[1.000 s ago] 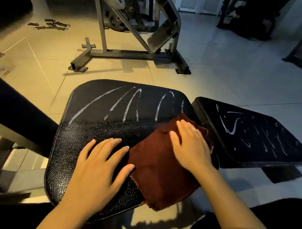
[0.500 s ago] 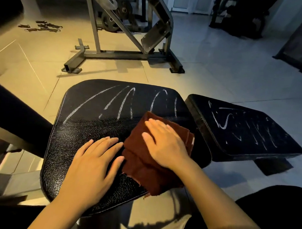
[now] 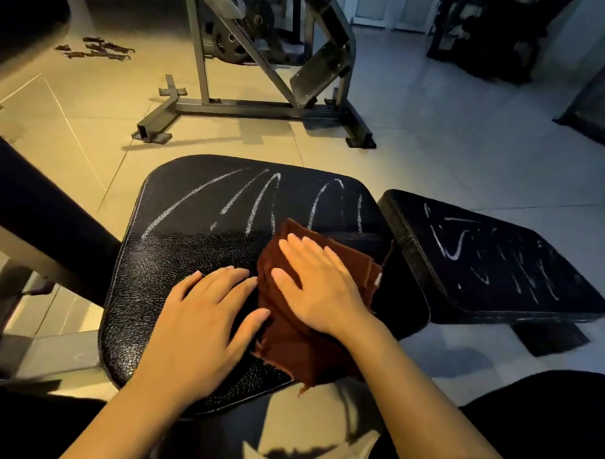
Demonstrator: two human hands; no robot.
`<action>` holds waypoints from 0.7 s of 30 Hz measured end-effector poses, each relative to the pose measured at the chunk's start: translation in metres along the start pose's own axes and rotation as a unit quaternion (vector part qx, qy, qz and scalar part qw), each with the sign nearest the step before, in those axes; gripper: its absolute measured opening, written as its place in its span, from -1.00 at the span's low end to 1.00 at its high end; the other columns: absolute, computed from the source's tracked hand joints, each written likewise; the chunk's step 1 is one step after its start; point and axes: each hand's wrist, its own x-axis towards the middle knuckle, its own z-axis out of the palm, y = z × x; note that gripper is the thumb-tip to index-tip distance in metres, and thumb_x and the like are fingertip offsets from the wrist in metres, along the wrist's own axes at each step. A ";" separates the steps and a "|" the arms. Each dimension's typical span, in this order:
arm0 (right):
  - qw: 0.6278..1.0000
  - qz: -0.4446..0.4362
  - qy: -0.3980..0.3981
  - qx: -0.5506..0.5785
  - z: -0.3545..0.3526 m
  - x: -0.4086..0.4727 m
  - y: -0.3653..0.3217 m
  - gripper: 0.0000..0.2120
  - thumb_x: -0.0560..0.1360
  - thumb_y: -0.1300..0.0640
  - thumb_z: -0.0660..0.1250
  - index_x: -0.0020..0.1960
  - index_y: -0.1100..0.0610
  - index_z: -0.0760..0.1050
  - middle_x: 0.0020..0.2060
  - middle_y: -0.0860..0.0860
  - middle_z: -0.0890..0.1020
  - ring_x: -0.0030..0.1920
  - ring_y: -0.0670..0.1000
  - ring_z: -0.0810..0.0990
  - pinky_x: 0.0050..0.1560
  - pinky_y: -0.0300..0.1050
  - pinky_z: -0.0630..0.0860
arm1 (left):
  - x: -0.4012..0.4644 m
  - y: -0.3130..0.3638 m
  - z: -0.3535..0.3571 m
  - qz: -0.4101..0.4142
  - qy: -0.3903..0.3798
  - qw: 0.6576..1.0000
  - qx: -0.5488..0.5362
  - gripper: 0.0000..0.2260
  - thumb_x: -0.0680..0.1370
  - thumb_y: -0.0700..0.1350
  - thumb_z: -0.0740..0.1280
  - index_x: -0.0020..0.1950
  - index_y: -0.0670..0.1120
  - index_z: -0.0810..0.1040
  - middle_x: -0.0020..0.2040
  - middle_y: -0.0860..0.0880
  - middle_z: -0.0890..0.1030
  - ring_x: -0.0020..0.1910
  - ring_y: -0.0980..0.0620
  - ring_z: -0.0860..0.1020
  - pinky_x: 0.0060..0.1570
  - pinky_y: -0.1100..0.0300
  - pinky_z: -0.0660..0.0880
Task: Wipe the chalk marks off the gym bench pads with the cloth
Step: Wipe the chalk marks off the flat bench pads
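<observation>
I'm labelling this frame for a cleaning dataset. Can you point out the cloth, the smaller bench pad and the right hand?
cloth (image 3: 300,353), head view, on its near folded part.
smaller bench pad (image 3: 498,267), head view, on its chalk-marked top.
right hand (image 3: 321,285), head view, on the back of the hand.

Dim scene: warm yellow light on the left floor (image 3: 75,125), cold grey on the right. Glare on desk pad (image 3: 190,246). Wide-angle bending at edges.

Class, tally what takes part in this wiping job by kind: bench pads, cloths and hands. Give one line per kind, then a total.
Bench pads: 2 (near pad, far pad)
Cloths: 1 (maroon cloth)
Hands: 2 (left hand, right hand)
Total: 5
</observation>
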 end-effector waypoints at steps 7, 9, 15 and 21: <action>0.984 0.172 0.010 -0.050 -0.015 -0.014 0.053 -0.39 0.64 -0.20 -0.09 0.60 0.04 -0.05 0.59 -0.01 -0.02 0.57 -0.01 -0.08 0.54 0.00 -0.16 | 0.000 -0.003 -0.001 -0.007 0.003 0.999 -0.036 -0.56 0.50 0.24 0.13 0.14 0.06 0.65 0.19 0.09 0.60 0.26 0.04 0.53 0.29 0.01 0.34; 0.987 0.150 -0.001 -0.053 -0.015 -0.013 0.045 -0.42 0.65 -0.16 -0.08 0.60 0.04 -0.05 0.59 -0.02 -0.01 0.57 0.00 -0.08 0.53 0.00 -0.17 | -0.001 -0.003 -0.002 0.000 0.015 0.999 -0.050 -0.60 0.49 0.23 0.15 0.08 0.08 0.66 0.15 0.09 0.61 0.23 0.03 0.55 0.25 -0.05 0.40; 0.998 -0.041 -0.039 -0.031 -0.005 0.007 -0.007 -0.49 0.67 -0.08 -0.01 0.59 -0.03 0.00 0.58 -0.12 0.00 0.56 -0.10 -0.10 0.52 -0.08 -0.21 | -0.008 -0.015 -0.008 -0.015 0.064 0.985 -0.159 -0.77 0.42 0.16 0.24 -0.22 0.06 0.59 0.04 0.08 0.60 0.22 -0.06 0.54 0.20 0.07 0.41; 0.979 -0.191 -0.068 -0.020 0.013 0.031 -0.074 -0.49 0.67 -0.08 0.01 0.59 -0.04 0.03 0.57 -0.12 0.03 0.56 -0.10 -0.08 0.51 -0.12 -0.22 | -0.052 -0.054 -0.027 -0.071 0.177 0.970 -0.151 -0.83 0.50 0.03 0.22 -0.20 -0.03 0.47 -0.16 0.12 0.50 -0.11 0.13 0.47 -0.06 0.16 0.40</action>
